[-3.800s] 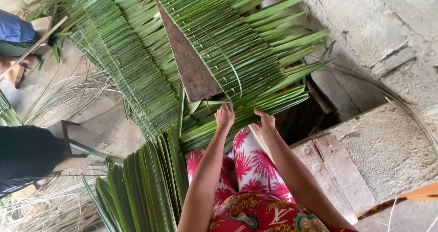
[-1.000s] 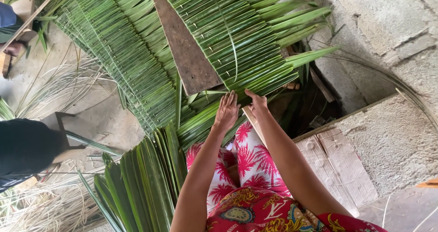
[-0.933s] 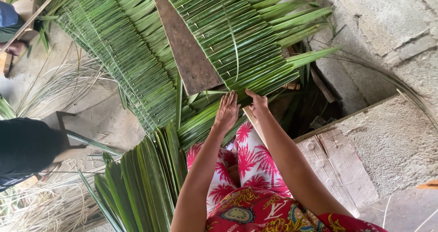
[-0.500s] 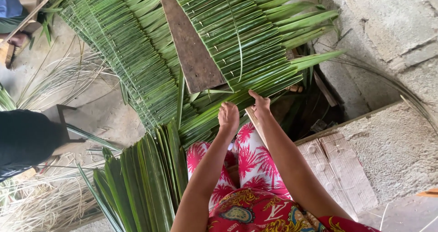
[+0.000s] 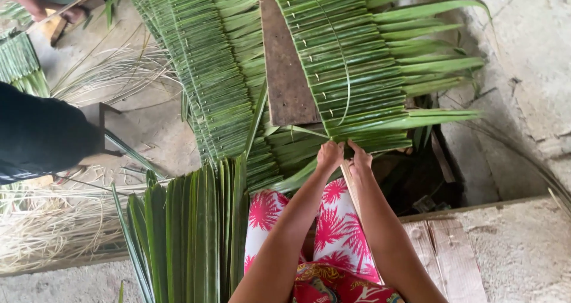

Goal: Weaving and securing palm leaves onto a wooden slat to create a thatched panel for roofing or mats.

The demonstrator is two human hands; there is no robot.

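A panel of green palm leaves [image 5: 357, 65] folded and pinned side by side lies ahead of me, partly over a brown wooden board [image 5: 285, 71]. My left hand [image 5: 329, 155] and my right hand [image 5: 360, 158] are close together at the panel's near edge, fingers curled on the newest folded leaf [image 5: 380, 141]. A thin pale stick [image 5: 351, 187] runs back from under my hands over my lap. A thin leaf rib [image 5: 345, 83] curves across the panel.
A stack of loose green leaves [image 5: 190, 231] stands at my left knee. More pinned leaf panels [image 5: 208, 71] lie further left. Another person in dark clothes [image 5: 41, 133] sits at left. Dry pale fibres [image 5: 47, 231] cover the floor. A concrete ledge with a wooden plank [image 5: 458, 255] is at right.
My view has shifted and the panel sits further right. Both hands came together at the near edge, and the left hand's fingers went from flat on the leaves to curled.
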